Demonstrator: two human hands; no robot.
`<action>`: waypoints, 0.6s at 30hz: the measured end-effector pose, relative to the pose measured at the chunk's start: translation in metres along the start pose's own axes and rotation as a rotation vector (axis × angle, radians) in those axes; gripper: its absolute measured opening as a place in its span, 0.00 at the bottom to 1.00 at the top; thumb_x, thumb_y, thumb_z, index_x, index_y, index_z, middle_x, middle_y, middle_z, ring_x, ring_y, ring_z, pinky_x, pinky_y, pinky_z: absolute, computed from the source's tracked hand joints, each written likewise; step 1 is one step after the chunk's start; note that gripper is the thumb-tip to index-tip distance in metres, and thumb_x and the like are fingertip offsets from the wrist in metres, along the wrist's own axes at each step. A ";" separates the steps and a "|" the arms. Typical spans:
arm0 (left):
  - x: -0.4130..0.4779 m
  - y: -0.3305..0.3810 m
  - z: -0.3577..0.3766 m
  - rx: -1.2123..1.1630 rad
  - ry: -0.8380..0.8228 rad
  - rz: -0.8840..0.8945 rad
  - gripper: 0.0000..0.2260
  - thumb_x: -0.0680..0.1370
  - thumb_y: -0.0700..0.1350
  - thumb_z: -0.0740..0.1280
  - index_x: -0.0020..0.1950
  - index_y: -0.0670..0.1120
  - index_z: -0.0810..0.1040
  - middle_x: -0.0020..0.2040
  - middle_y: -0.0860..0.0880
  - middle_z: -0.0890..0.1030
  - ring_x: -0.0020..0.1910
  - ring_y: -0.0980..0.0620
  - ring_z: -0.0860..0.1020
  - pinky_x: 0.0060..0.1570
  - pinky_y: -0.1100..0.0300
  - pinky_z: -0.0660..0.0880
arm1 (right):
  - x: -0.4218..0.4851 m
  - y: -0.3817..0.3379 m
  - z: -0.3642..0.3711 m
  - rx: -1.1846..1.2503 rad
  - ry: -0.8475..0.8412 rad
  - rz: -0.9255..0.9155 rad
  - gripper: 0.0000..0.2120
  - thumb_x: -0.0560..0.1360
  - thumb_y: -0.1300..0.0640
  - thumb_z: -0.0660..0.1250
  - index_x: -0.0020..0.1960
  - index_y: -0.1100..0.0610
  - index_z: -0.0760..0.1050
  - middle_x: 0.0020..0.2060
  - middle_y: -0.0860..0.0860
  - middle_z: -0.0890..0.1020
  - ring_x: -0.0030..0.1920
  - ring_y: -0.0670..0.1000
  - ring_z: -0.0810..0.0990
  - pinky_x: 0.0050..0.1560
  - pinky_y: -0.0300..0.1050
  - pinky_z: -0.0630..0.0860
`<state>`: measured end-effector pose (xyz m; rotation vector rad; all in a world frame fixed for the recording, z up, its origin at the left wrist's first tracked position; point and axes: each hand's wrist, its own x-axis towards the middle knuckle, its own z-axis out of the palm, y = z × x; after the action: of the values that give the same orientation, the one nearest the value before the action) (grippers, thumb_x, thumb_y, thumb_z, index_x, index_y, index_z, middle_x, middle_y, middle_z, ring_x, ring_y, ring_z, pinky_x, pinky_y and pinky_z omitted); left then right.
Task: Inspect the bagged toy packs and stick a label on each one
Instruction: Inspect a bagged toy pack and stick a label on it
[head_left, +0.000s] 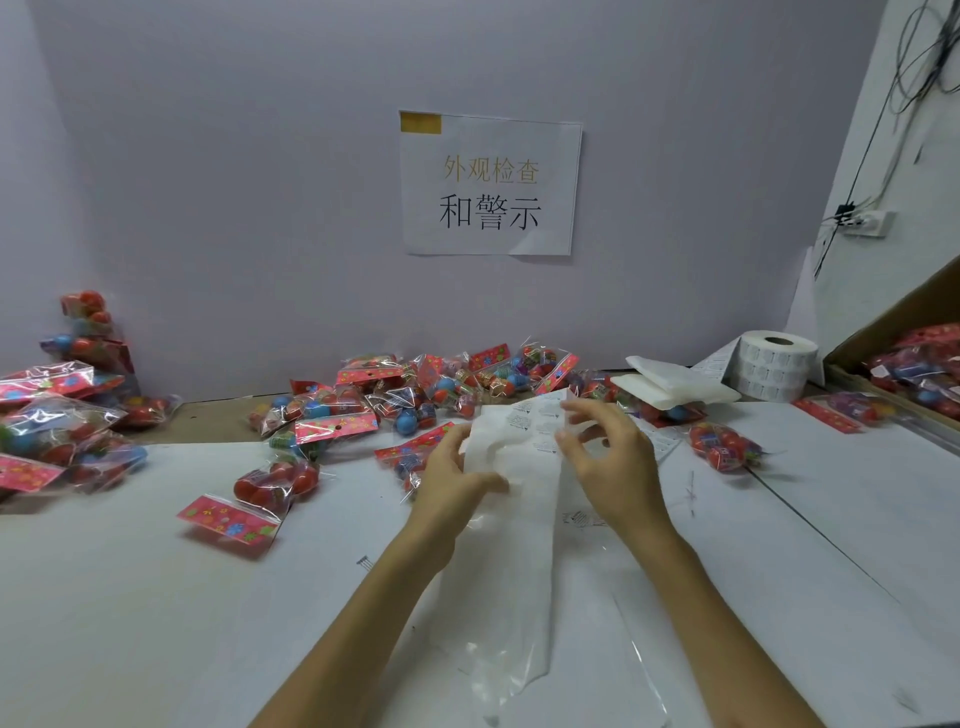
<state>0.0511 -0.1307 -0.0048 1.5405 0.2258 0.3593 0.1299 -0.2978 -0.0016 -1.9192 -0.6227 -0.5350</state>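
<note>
White paper-covered table (156, 597), toy packs (415, 384) heaped along the back, more piled at left (57, 426), one pack (260, 499) alone front left, label roll (774, 364) back right beside white foam pads (670, 384), cardboard box (909, 358) at right edge

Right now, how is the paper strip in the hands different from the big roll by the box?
The strip is unrolled and hangs loose toward the table; the roll is wound tight and stands on its end. The left hand holds the strip and the right hand pinches it; no hand touches the roll. Both are white with small printed labels.
</note>
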 end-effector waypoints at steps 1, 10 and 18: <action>-0.001 0.001 0.001 0.005 0.014 0.008 0.34 0.70 0.30 0.75 0.70 0.54 0.69 0.65 0.50 0.78 0.53 0.52 0.79 0.37 0.66 0.80 | 0.001 0.000 -0.002 0.022 0.031 0.021 0.12 0.79 0.56 0.70 0.62 0.49 0.79 0.50 0.43 0.81 0.49 0.37 0.79 0.45 0.23 0.71; -0.004 0.007 -0.002 0.096 0.025 0.109 0.19 0.78 0.36 0.70 0.67 0.50 0.76 0.68 0.50 0.78 0.66 0.50 0.76 0.59 0.59 0.73 | 0.002 -0.003 -0.008 0.143 0.144 0.081 0.12 0.82 0.62 0.63 0.62 0.51 0.77 0.46 0.43 0.82 0.48 0.41 0.82 0.44 0.26 0.74; -0.011 0.001 0.007 0.181 -0.333 0.127 0.06 0.79 0.39 0.70 0.54 0.47 0.83 0.48 0.52 0.88 0.51 0.58 0.85 0.46 0.70 0.76 | 0.000 -0.009 -0.010 0.137 0.162 0.034 0.15 0.78 0.62 0.71 0.60 0.48 0.73 0.49 0.40 0.78 0.49 0.31 0.75 0.43 0.25 0.73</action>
<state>0.0433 -0.1416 -0.0046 1.7712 -0.1041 0.1802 0.1232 -0.3036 0.0081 -1.7354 -0.5083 -0.6038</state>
